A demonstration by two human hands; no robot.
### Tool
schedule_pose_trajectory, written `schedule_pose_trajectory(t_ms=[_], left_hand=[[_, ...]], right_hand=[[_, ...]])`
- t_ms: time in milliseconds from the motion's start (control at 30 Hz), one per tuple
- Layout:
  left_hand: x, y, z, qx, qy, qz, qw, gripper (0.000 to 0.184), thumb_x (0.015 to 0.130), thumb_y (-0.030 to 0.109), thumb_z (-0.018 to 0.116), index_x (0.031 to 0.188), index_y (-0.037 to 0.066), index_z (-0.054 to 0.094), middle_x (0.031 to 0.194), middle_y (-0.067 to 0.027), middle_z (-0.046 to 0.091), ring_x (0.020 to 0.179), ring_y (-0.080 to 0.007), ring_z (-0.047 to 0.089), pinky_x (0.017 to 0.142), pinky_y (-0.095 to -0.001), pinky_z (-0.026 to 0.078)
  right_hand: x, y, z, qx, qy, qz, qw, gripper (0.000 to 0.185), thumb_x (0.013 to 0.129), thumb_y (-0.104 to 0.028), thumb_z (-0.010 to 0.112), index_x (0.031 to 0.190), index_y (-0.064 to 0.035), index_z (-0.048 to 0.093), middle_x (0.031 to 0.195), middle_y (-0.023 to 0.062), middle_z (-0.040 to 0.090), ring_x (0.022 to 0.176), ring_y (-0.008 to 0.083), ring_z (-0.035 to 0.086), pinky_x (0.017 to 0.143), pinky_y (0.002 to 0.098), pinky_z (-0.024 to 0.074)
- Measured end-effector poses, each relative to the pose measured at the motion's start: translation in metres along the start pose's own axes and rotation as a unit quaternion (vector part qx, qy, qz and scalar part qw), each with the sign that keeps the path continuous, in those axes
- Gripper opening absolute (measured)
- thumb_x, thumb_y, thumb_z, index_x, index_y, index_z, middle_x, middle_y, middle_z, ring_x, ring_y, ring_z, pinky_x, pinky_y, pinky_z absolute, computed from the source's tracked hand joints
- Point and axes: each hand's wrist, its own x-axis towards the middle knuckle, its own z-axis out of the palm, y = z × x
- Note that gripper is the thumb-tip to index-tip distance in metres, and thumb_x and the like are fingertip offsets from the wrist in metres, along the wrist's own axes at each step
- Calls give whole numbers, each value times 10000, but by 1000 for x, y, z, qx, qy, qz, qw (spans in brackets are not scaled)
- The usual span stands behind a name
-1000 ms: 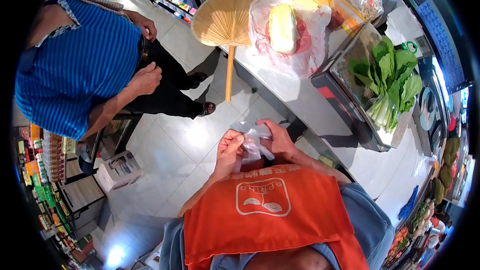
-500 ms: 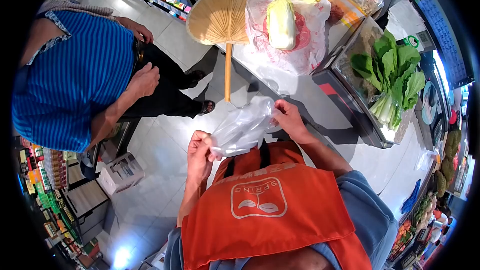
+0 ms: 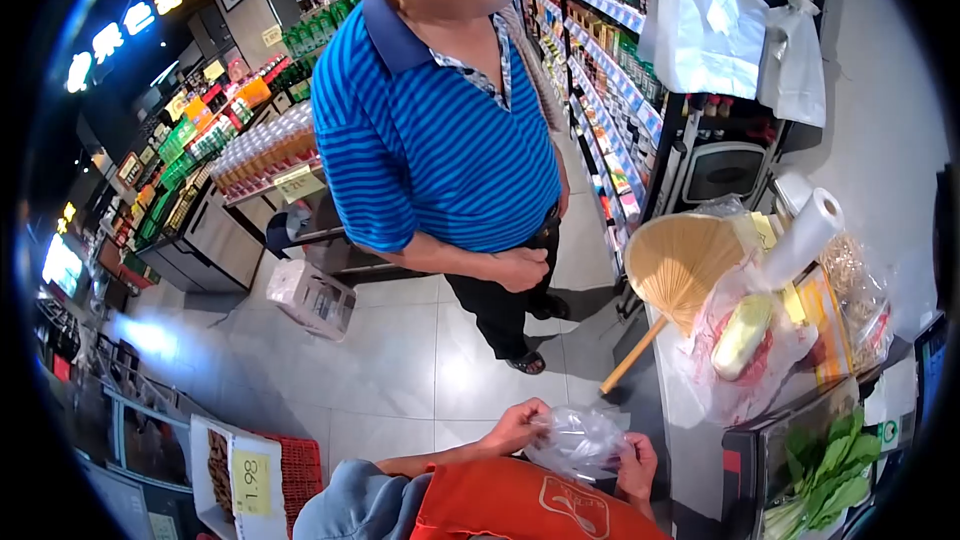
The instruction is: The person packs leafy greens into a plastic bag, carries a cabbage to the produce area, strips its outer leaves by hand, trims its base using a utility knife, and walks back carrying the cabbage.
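Note:
A clear plastic bag [image 3: 578, 445] is stretched between my two hands in front of the red apron. My left hand [image 3: 520, 427] pinches its left side. The right side of the bag is gripped by the fingers of my right hand [image 3: 637, 462]. On the counter to the right lies a napa cabbage [image 3: 743, 338] on a thin, red-printed plastic bag [image 3: 790, 350]. Beside it rests a palm-leaf fan [image 3: 680, 260], its handle jutting past the counter edge. Leafy greens [image 3: 825, 475] lie at the lower right.
A person in a blue striped shirt [image 3: 440, 160] stands facing me across the floor. A plastic bag roll [image 3: 805, 235] is on the counter. White bags [image 3: 705, 25] hang behind. At lower left is a crate with a price card [image 3: 250, 482].
My view has swung up and to the left, so the standing person and shelves show more fully. Both hands still hold the clear bag, which looks more bunched up.

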Motion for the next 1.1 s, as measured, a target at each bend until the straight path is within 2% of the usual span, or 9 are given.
schedule_pose_trajectory(t_ms=[200,333,433,600,767,867,967,1067,1100], left_hand=[[15,0,-13,-248,176,-120,945,145,992,55,482,1103,18,568,1016,-120,645,856,-227,659,786,-388,580],[39,-41,-51,-366,133,-145,910,186,1006,74,427,1128,12,553,1057,-135,620,906,-269,637,856,-428,568],[39,-30,-51,-413,174,-151,881,208,1007,81,392,1105,12,561,1035,-118,612,909,-274,621,877,-435,562],[32,0,-48,-415,122,-96,896,85,911,80,544,835,108,570,726,-1,548,643,-150,525,626,-319,477],[-6,34,-15,82,24,-11,996,66,913,118,648,865,88,615,772,56,572,681,-37,470,618,-230,407],[-22,56,16,249,-99,10,963,114,906,132,664,973,40,669,815,47,608,770,-44,528,676,-238,444],[-8,40,-23,68,-155,-47,985,248,954,273,645,984,30,679,828,20,634,760,-80,562,684,-253,464],[-8,67,23,-2,31,-44,999,321,974,343,624,973,27,678,841,-7,655,766,-100,591,685,-271,477],[-8,70,33,-5,27,-38,999,324,977,350,623,963,30,675,846,-16,660,770,-104,599,688,-273,480]], right_hand=[[23,12,-2,305,-36,73,949,93,971,-153,609,982,-62,600,808,64,623,643,208,623,595,335,569],[20,-11,7,390,24,175,904,146,987,-217,586,901,-99,586,759,29,591,610,189,592,623,331,551],[52,47,-43,522,-237,231,786,137,974,-245,588,904,-126,590,784,12,598,682,169,602,633,321,533],[10,21,-36,278,-100,137,945,175,956,-243,613,910,-77,578,739,36,572,600,169,552,572,372,491],[7,-8,-21,133,6,63,989,260,965,-259,574,774,-90,523,631,10,458,536,132,433,531,323,396],[7,4,-38,170,117,78,975,184,941,-219,627,1010,-52,594,674,8,510,563,129,500,533,302,488],[-15,-12,-41,36,86,100,991,257,919,-217,656,1108,-52,600,785,35,588,654,139,566,598,298,499],[-67,-52,-28,-186,-74,-64,978,380,917,-262,685,1212,-43,586,903,68,643,828,176,624,765,315,514],[-85,-76,-29,-261,-97,11,960,473,906,-295,713,1286,-55,566,967,80,650,936,183,630,856,335,507]])
